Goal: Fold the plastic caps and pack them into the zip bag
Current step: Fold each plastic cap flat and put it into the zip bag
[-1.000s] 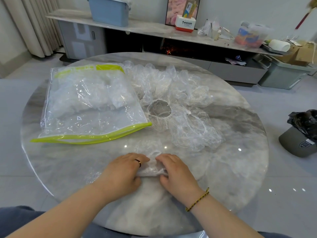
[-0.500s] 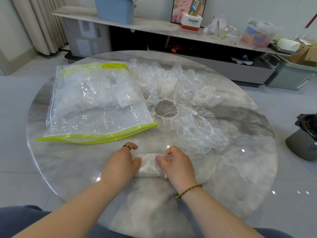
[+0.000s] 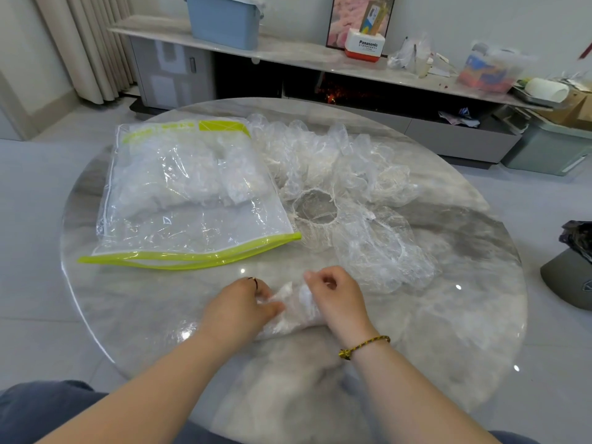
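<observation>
Zip bag [image 3: 189, 219] lies flat on the round marble table [image 3: 448, 331]. Its green zipper edge faces us, and the 2 green strips stand slightly apart along that edge. We see packed caps [image 3: 205, 184] bunched inside the bag, in the half far from the zipper.

Just to the right of the bag, touching its right edge, we note a loose pile of caps [image 3: 352, 193], clear and crinkled. 1 cap there shows its elastic ring facing up.

In front of the bag's zipper edge, toward its right corner, we find both hands on 1 crumpled cap [image 3: 294, 312] that rests on the tabletop, apart from the bag.

The left hand [image 3: 238, 310] has its fingers curled around the cap's left end, thumb pressed onto the plastic. It wears a ring [image 3: 255, 282].

The right hand [image 3: 336, 299] has its fingers curled over the cap's right end and holds it down. We cannot tell how its raised forefinger meets the plastic. A braided bracelet [image 3: 365, 344] sits on that wrist.
</observation>
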The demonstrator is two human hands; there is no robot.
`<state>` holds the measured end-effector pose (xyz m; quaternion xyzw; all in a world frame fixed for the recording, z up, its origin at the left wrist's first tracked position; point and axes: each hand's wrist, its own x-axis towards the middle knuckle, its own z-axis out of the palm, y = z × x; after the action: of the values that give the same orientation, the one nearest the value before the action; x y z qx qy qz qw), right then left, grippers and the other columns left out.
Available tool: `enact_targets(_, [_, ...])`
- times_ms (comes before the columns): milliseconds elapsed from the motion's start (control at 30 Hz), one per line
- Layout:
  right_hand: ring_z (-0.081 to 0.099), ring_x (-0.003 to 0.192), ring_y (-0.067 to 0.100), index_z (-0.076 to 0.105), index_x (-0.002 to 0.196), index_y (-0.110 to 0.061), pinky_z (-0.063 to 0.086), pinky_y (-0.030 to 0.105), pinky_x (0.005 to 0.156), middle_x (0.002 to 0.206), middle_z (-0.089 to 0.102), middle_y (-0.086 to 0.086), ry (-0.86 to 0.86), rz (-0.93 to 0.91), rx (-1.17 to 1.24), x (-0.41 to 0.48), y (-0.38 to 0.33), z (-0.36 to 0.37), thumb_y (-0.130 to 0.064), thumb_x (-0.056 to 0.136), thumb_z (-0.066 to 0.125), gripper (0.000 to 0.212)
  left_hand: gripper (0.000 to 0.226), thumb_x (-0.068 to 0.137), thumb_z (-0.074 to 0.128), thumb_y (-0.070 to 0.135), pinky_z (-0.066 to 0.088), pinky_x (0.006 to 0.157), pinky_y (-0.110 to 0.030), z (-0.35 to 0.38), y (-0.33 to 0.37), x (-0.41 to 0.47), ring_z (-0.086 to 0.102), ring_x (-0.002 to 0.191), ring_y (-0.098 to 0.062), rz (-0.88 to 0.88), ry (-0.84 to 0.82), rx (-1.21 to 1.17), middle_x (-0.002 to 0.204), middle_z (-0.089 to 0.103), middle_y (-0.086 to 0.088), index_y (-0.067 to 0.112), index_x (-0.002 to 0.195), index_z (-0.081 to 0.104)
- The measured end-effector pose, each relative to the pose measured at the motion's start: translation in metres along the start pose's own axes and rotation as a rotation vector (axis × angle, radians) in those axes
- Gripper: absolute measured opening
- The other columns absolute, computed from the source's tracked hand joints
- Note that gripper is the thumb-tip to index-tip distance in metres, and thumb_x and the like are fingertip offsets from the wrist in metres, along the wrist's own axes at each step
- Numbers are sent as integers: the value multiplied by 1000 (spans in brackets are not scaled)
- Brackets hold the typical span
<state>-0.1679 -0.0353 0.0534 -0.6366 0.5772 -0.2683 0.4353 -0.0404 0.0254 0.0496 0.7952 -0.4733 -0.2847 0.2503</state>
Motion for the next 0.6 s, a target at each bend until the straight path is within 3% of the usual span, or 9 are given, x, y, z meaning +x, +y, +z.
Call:
enact_targets(33, [49,75,10,50,82,-15,40,8,58,78,52,-7,-3,54,172,-1,-3,-1,-20,87,61,13,21,82,67,28,37,59,-22,0,0,1,51,73,-18,-28,15,-170,71,52,6,22,71,50])
enact_targets(67, [52,78,8,50,97,-14,42,7,61,91,56,-3,-33,119,320,-1,-4,0,-19,87,60,15,23,81,69,21,38,52,-20,-2,0,3,47,65,-18,-54,51,-344,64,49,4,19,67,51])
enact_targets(167, [62,89,19,46,120,-2,51,23,70,113,61,16,-172,248,618,-6,-3,10,-15,89,58,36,22,81,69,10,34,43,-10,-8,5,3,45,54,-11,-76,137,-658,59,49,0,12,66,52])
enact_targets(267, [67,66,14,55,87,-4,55,22,60,83,67,13,-315,282,781,-17,-11,16,-7,91,52,6,20,80,68,4,39,45,-11,-11,8,-1,50,45,-1,-58,108,-785,61,54,-3,10,67,53])
enact_targets(300, [66,61,13,54,79,-7,55,22,58,78,66,11,-312,292,817,-19,-14,17,-5,91,52,12,19,80,67,3,42,48,-14,-10,8,-2,52,49,-4,-54,95,-802,64,55,-6,9,68,54])
enact_targets(400, [62,70,15,50,82,-12,52,24,64,85,61,8,-193,275,718,-17,-15,22,-9,88,58,11,19,80,67,2,43,55,-21,-9,7,-4,51,63,-17,-37,141,-820,68,56,-8,10,69,54])
enact_targets(467, [53,70,12,48,85,-14,45,22,63,80,53,1,-69,263,526,-14,-13,23,-19,84,64,17,21,80,67,3,41,52,-16,-11,7,-3,49,59,-15,-24,220,-823,64,55,-3,12,67,53])
enact_targets(533, [50,61,12,53,76,-14,41,21,55,67,53,-2,-145,296,522,-15,-14,18,-27,88,59,18,21,80,67,3,40,48,-11,-13,7,-3,51,52,-8,-30,240,-871,61,55,1,13,67,53])
enact_targets(600, [61,57,15,61,75,-11,50,24,52,65,65,3,-321,391,727,-18,-21,11,-24,92,53,22,20,81,65,0,43,47,-11,-13,8,-5,54,47,-3,-55,184,-961,59,58,1,12,68,54])
